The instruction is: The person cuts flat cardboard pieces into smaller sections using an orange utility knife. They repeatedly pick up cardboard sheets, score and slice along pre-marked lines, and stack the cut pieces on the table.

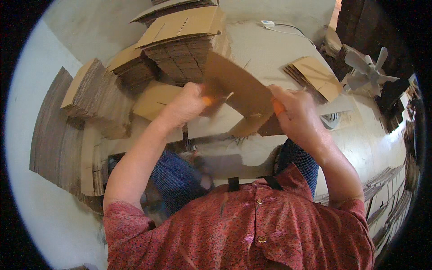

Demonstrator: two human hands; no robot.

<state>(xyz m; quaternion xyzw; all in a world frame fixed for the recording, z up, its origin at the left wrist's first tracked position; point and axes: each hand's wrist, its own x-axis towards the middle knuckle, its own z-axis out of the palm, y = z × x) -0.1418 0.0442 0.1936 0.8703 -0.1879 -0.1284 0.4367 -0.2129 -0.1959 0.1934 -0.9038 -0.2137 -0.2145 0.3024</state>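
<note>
Raised above my lap is a folded-looking brown cardboard piece (240, 85), with slots and several panels at angles to each other. My left hand (191, 102) is closed on its left side, where motion blurs the fingers. My right hand (294, 110) grips the right end, thumb along the upper edge. Something orange is wrapped round fingers on both hands. A lower cardboard flap (250, 125) hangs between the hands; whether it is joined to the upper panel I cannot tell.
Tall stacks of slotted cardboard sheets (180, 49) stand ahead and to the left (96, 96). A small pile of cardboard (315, 78) lies to the right, near a grey fan (370, 71). A white box with a cable (267, 23) sits at the back. More cardboard (387, 198) is at lower right.
</note>
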